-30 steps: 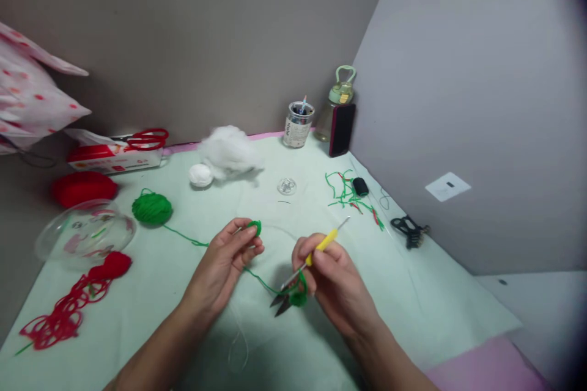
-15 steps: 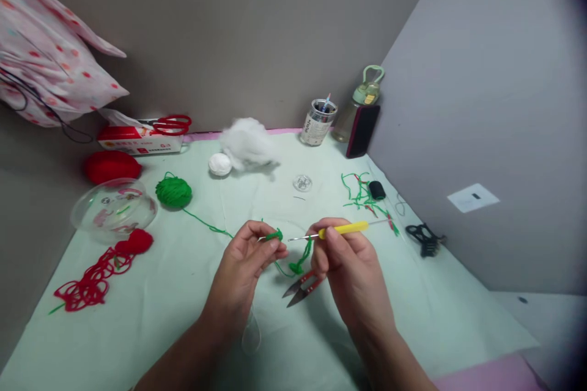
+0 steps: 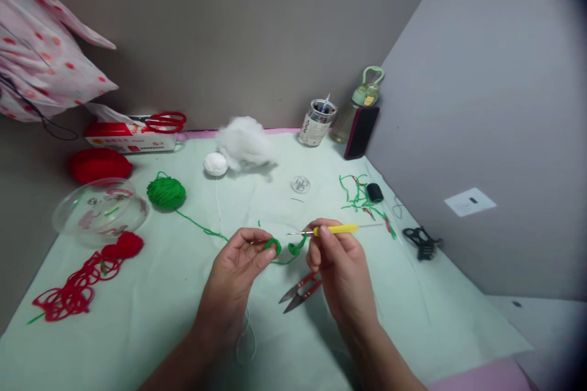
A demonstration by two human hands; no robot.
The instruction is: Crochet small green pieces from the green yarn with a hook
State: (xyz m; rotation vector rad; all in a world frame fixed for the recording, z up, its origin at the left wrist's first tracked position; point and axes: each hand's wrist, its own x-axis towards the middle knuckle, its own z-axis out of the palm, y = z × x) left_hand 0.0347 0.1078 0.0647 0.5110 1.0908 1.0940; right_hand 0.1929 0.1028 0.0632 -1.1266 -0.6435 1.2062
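Between the thumb and fingers of my left hand [image 3: 241,263] is pinched a small green crocheted ring [image 3: 273,247]. My right hand [image 3: 339,269] grips a crochet hook [image 3: 337,230] by its yellow handle, its metal tip pointing left, a little apart from the ring. A second green crocheted piece [image 3: 296,248] hangs beside my right fingers, partly hidden by them. Green yarn runs from a ball of green yarn [image 3: 166,192] toward my left hand. Thread snips [image 3: 300,292] with red handles lie on the cloth under my right hand.
On the left are a red crocheted heart [image 3: 123,247] with tangled red yarn, a clear plastic bowl [image 3: 101,208] and a tissue box [image 3: 132,136] bearing red scissors. White stuffing [image 3: 246,143], a pen tin [image 3: 317,123], a phone [image 3: 362,133], green scraps [image 3: 358,192] and a black claw clip [image 3: 422,242] stand or lie farther back and right.
The ring in my left hand has turned so its round opening faces me. My right hand and the hook have moved slightly left. The view has shifted a little.
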